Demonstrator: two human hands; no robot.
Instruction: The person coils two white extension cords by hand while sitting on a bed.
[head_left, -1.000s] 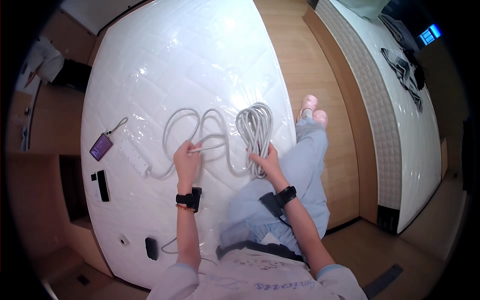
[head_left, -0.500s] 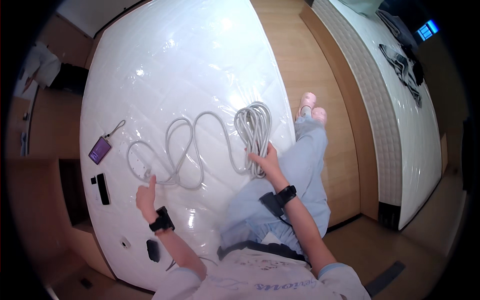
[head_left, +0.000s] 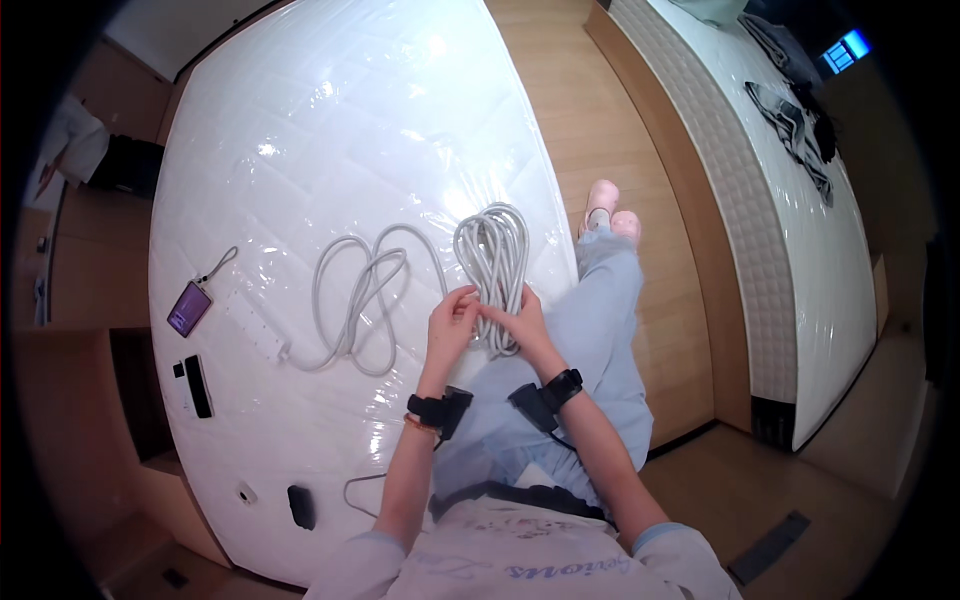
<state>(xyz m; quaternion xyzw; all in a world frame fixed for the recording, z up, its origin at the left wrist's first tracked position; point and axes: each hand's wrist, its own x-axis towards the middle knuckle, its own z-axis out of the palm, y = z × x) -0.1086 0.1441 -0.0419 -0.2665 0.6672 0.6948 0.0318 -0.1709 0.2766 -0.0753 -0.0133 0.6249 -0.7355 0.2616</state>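
A long grey cable is gathered into an elongated looped bundle on the plastic-covered mattress by my thigh. My right hand is closed around the lower part of the bundle, its thumb lying across the strands. Close against the bundle's left side, my left hand has its fingers curled and pinched at the cable; the fingertips are partly hidden. From the bundle a loose length of cable runs left in wide crossing loops. It ends at a white power strip lying flat, hard to see against the white mattress.
Left of the strip lie a purple-screened phone with a strap and a black-and-white device. A black object and a small white item sit nearer me. Across the wooden floor stands another wrapped mattress. Another person is far left.
My left hand has left the power strip end and moved right to the cable bundle, beside my right hand. The loose cable near the strip has straightened. My right hand still grips the bundle.
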